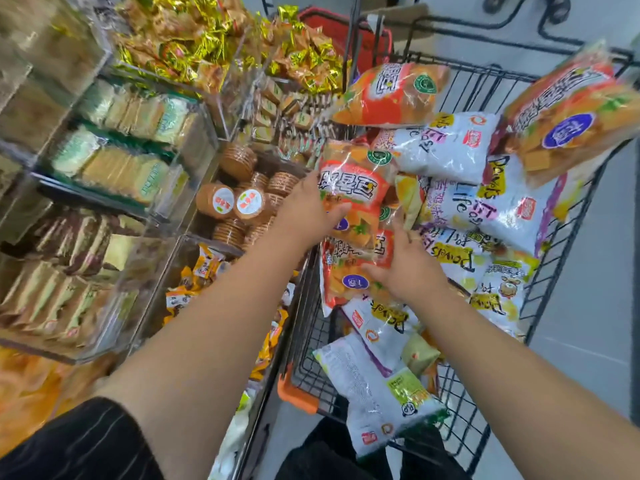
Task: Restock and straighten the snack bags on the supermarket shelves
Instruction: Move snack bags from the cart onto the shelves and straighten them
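A black wire cart [540,271] on my right holds several snack bags, orange ones and white ones. My left hand [304,206] grips the left edge of an orange snack bag [353,188] at the cart's near left, thumb across its front. Below it lies a second orange bag [349,268], and my right hand [408,268] rests on its right side with fingers curled over the edge. Two more orange bags [391,95] [575,112] lie at the cart's far side. White bags [450,147] fill the middle.
Clear shelf bins [194,133] on my left hold cracker packs, round biscuit stacks [235,202] and gold-wrapped sweets [194,36]. A red basket [346,32] sits beyond the cart. An orange cart corner guard [294,393] is near my legs. Grey floor lies to the right.
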